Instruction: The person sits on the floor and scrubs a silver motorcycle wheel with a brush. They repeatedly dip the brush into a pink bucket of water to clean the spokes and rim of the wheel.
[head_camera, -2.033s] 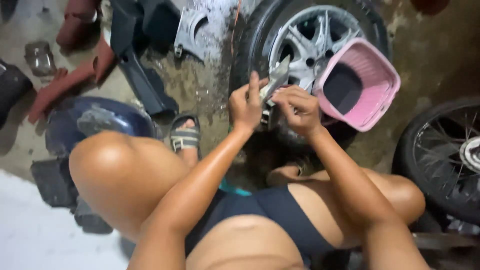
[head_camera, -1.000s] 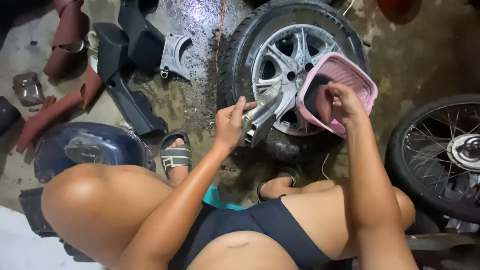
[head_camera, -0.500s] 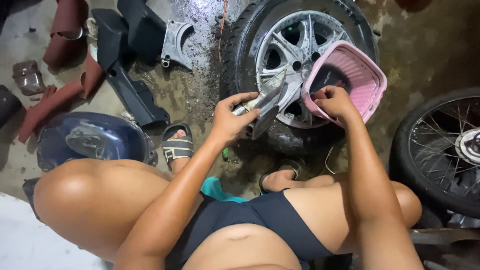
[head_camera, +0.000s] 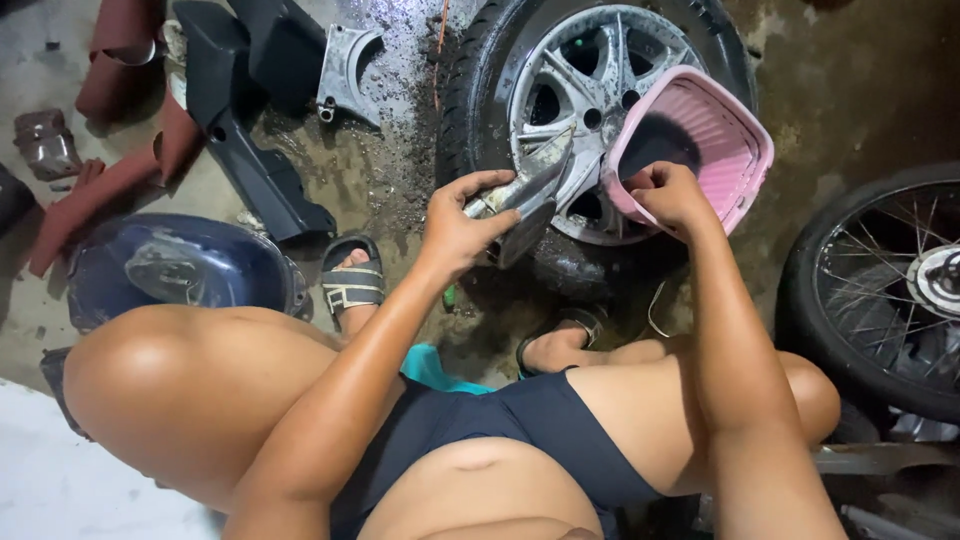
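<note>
Person squats, frame centre. Left hand (head_camera: 462, 225) clenched on grey metal part (head_camera: 525, 195), held above wet floor (head_camera: 390, 190). Right hand (head_camera: 672, 195) grips near rim of pink basket (head_camera: 700, 140), which leans tilted on alloy wheel (head_camera: 600, 100), upper centre. Basket interior dark; contents cannot be told. Risk: basket slides off wheel if grip slackens; wet part may slip.

left hand (head_camera: 455, 225): grip closed, arm extended | right hand (head_camera: 668, 195): fingers curled, reaching forward
</note>
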